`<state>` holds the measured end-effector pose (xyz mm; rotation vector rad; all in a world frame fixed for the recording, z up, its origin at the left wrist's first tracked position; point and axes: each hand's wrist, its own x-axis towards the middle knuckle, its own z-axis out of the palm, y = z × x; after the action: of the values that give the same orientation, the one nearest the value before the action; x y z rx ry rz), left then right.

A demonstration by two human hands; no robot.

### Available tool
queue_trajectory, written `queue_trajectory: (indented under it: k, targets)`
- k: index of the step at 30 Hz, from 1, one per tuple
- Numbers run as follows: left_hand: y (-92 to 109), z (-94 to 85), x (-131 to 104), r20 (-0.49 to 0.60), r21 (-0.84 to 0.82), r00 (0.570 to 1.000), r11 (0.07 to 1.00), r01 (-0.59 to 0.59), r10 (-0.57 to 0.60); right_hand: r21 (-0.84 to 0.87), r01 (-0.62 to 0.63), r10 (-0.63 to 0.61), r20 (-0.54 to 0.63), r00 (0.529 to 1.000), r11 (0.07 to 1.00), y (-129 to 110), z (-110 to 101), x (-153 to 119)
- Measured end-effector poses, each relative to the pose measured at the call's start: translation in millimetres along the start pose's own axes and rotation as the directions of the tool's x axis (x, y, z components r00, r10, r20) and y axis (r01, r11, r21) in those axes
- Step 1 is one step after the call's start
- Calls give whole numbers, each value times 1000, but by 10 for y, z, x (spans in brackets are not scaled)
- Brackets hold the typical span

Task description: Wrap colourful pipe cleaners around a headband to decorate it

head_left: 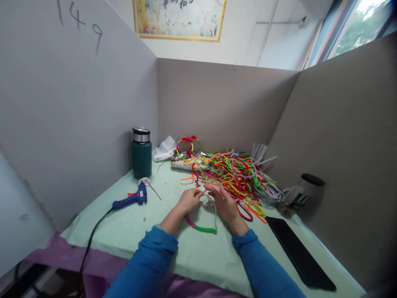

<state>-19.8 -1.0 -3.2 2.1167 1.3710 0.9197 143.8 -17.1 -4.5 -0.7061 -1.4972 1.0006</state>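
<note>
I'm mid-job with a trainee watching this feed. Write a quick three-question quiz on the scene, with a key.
1. True or false: the blue glue gun lies to the left of both the left hand and the right hand.
2. Which colour is the section of the curved piece lowest in the picture?
A) blue
B) green
C) yellow
3. Fill in: the left partition bears the handwritten digits ____.

Key: 1. True. 2. B. 3. 1, 4, 9.
</note>
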Motion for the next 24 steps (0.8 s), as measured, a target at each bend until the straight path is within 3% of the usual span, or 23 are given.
queue_trajectory:
  k: [3, 7, 13, 19, 24]
  targets:
    - [2, 17, -15, 16, 28, 1000, 1000, 4, -4, 134, -98, 95, 25, 995, 986, -14, 11, 14]
    - [-12, 38, -28, 7, 44, 999, 999, 31, -31, 67, -119, 117, 32, 993, 991, -32, 16, -3]
    - [-29, 37, -19, 0, 70, 1000, 997, -31, 31, -157, -16, 15, -7, 1000, 987, 34, -24, -18]
    - [11, 23, -41, 58, 90, 997, 994, -64, 59, -354, 53, -108, -139, 984, 934, 210, -75, 37]
    - [60, 15, -82, 87, 68, 991, 991, -112, 106, -428, 111, -195, -159, 968, 897, 191, -100, 42]
